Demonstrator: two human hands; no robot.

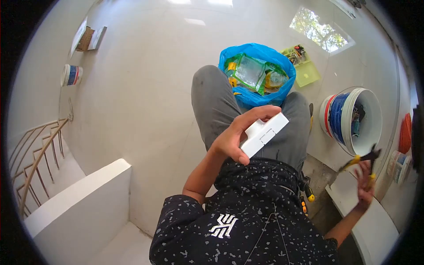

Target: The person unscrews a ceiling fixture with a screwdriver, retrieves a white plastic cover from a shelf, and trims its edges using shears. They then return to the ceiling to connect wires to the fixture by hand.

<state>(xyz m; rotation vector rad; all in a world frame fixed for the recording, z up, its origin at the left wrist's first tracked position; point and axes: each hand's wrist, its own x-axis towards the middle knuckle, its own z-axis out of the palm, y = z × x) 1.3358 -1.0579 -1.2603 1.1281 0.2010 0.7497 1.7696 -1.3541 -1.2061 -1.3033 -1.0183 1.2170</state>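
My left hand point(232, 137) is wrapped round a white plastic box point(266, 134), thumb at one end and fingers at the other. A thin rectangular outline marks the box's visible side. It is held above my lap, tilted. Off to the right, my right hand point(365, 185) grips pliers point(370, 155) with yellow-and-black handles. Their dark head points up and away from the box. The handles are spread apart, and the fingers are slightly blurred.
Between my knees stands a blue plastic bag point(225, 55) with packets inside. Beyond it lies a green organizer case point(307, 73) with small parts. A white bucket point(335, 115) stands at right. Low wall point(84, 190) and stair railing point(39, 159) are at left.
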